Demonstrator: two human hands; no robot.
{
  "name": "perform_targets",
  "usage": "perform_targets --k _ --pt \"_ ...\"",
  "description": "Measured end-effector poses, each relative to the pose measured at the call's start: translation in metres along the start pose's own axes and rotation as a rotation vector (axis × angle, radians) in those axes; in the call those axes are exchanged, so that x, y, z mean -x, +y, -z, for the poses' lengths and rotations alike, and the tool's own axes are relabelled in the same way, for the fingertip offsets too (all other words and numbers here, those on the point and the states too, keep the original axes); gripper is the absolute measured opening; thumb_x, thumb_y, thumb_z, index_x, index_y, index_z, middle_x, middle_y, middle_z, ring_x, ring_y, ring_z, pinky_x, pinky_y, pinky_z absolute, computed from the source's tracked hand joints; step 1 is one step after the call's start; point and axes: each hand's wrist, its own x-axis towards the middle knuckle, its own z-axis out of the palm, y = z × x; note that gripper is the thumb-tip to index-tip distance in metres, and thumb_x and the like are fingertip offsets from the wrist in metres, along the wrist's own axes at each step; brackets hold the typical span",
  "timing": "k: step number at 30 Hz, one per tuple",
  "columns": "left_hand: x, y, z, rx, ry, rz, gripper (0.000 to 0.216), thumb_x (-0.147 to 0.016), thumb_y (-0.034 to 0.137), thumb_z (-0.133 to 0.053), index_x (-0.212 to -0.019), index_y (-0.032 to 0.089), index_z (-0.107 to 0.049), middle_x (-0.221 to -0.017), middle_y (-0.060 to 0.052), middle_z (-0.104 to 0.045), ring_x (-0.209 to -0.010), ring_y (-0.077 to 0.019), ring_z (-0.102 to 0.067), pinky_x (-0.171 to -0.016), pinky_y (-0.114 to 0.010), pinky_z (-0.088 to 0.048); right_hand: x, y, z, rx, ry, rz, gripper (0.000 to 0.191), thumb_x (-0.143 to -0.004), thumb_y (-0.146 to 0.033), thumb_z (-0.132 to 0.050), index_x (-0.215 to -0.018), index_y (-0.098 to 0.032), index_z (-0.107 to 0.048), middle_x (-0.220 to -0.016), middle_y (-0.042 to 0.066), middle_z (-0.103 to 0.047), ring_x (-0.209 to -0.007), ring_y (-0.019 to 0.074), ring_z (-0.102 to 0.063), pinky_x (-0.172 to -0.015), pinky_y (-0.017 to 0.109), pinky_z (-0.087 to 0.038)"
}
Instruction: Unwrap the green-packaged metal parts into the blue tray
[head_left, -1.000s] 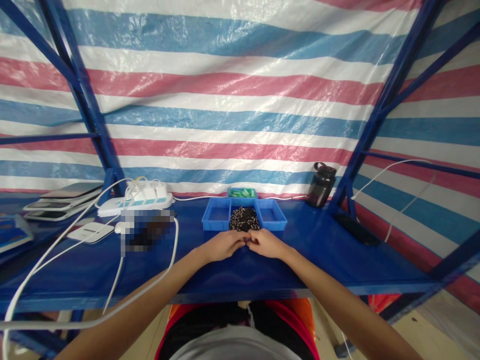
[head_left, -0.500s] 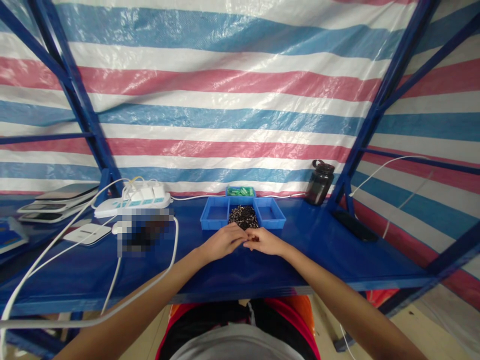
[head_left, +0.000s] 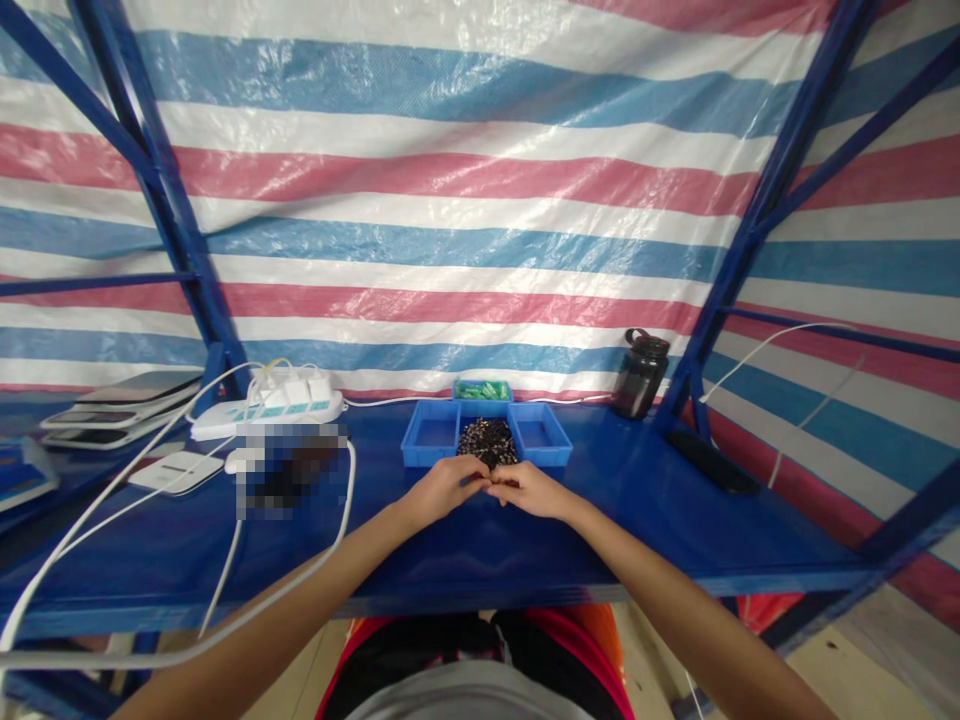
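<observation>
Many small dark parts with brassy glints (head_left: pixel 486 438) fill the middle blue bin, too small for me to name their kind. At its front edge, my left hand (head_left: pixel 444 487) and my right hand (head_left: pixel 534 490) meet with their fingertips together. Both hands are closed in a pinch. Whatever lies between the fingers is hidden or too small to make out. On either side of the parts are a left blue bin (head_left: pixel 406 450) and a right blue bin (head_left: pixel 564 452). Behind them sits a small blue bin holding green pieces (head_left: pixel 484 389).
A dark bottle (head_left: pixel 640 375) stands at the back right, near a black flat object (head_left: pixel 711 462). Left are a white power strip (head_left: pixel 270 408), a white box (head_left: pixel 176 472), stacked devices (head_left: pixel 124 405) and loose white cables (head_left: pixel 351 480). Blue frame posts flank the table (head_left: pixel 622 540).
My fingers have shifted slightly, and the fingertips now meet closer to the bin's front edge. The reddish-brown spot seen at my right fingers earlier is no longer visible. The view has tilted slightly.
</observation>
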Motion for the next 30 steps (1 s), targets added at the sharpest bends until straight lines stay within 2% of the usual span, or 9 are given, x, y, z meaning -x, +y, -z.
perform_targets --k 4,8,14,20,24,30 --pt "-0.002 -0.001 0.002 -0.066 -0.065 0.074 0.012 -0.088 0.026 -0.056 -0.089 0.017 -0.064 -0.082 -0.002 -0.067 -0.072 -0.0128 -0.061 -0.067 -0.02 -0.044 0.003 -0.005 0.001 0.108 -0.001 0.008 0.027 -0.092 -0.03 -0.048 -0.071 -0.016 -0.058 -0.064 -0.001 -0.061 -0.056 0.0099 -0.053 -0.055 0.02 -0.037" --pt "-0.001 0.004 0.005 -0.124 -0.113 0.101 0.016 -0.09 0.028 -0.052 -0.092 0.019 -0.065 -0.084 -0.001 -0.069 -0.077 -0.0141 -0.063 -0.069 -0.021 -0.043 0.004 -0.008 0.004 0.228 0.017 0.047 0.029 -0.095 -0.027 -0.043 -0.072 -0.016 -0.058 -0.063 0.0 -0.061 -0.06 0.0112 -0.056 -0.06 0.021 -0.039" --pt "0.002 0.009 0.005 -0.232 -0.175 0.132 0.021 -0.09 0.032 -0.05 -0.097 0.02 -0.066 -0.083 -0.002 -0.07 -0.073 -0.0153 -0.064 -0.064 -0.021 -0.042 0.005 -0.004 0.007 0.461 0.051 0.052 0.023 -0.095 -0.025 -0.042 -0.085 -0.018 -0.062 -0.076 0.003 -0.066 -0.07 0.0149 -0.06 -0.066 0.024 -0.038" --pt "0.003 0.009 0.005 -0.297 -0.216 0.153 0.018 -0.088 0.03 -0.051 -0.096 0.02 -0.064 -0.071 0.0 -0.067 -0.063 -0.0144 -0.062 -0.058 -0.02 -0.038 0.005 -0.006 0.004 0.508 0.07 0.087 0.025 -0.096 -0.025 -0.042 -0.088 -0.018 -0.064 -0.082 0.004 -0.067 -0.076 0.0154 -0.061 -0.07 0.024 -0.039" --pt "0.003 0.01 0.006 -0.31 -0.234 0.19 0.015 -0.087 0.029 -0.051 -0.094 0.02 -0.062 -0.065 0.001 -0.064 -0.06 -0.014 -0.06 -0.055 -0.02 -0.036 0.004 -0.005 0.002 0.528 0.117 0.136 0.017 -0.092 -0.024 -0.048 -0.09 -0.018 -0.064 -0.085 0.005 -0.066 -0.082 0.0164 -0.06 -0.074 0.025 -0.041" --pt "0.001 0.011 0.006 -0.23 -0.203 0.174 0.016 -0.087 0.026 -0.051 -0.098 0.019 -0.061 -0.063 0.003 -0.06 -0.057 -0.012 -0.057 -0.055 -0.019 -0.036 0.002 0.001 -0.002 0.511 0.118 0.109 0.012 -0.087 -0.021 -0.054 -0.079 -0.017 -0.062 -0.078 0.004 -0.064 -0.073 0.0154 -0.059 -0.067 0.024 -0.04"
